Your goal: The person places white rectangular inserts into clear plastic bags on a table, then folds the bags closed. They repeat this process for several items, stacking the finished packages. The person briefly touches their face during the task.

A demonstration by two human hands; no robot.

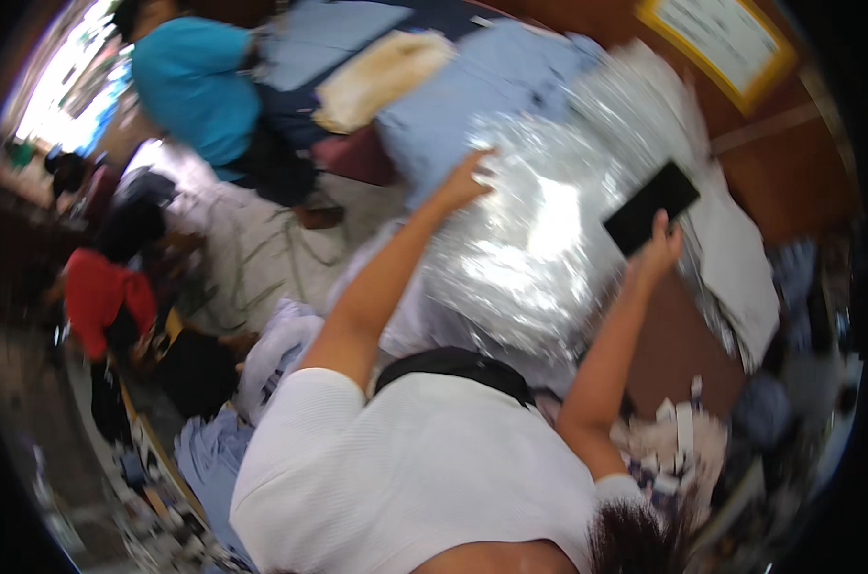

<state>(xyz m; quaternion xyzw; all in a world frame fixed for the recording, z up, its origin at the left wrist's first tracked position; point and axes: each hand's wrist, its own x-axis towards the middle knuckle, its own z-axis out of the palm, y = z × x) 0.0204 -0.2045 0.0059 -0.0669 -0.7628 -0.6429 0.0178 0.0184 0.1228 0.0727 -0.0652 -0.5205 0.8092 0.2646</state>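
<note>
Within the right hand (659, 251), black phone (648, 209)

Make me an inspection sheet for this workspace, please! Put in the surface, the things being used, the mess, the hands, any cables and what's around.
Surface: mostly hidden under light-blue fabric and shiny clear plastic sheeting.
Things in use: black smartphone, dark screen; the plastic sheeting, crinkled.
Clutter: cream cloth on the far side; crumpled blue cloth at lower left.
Hands: right hand holds the smartphone; left hand is at the sheeting's left edge, grip too blurred to tell.
Cables: nothing seen for certain; thin strands at left are too blurred to identify.
Surroundings: person in turquoise, person in red, yellow-framed sheet at upper right.
</note>
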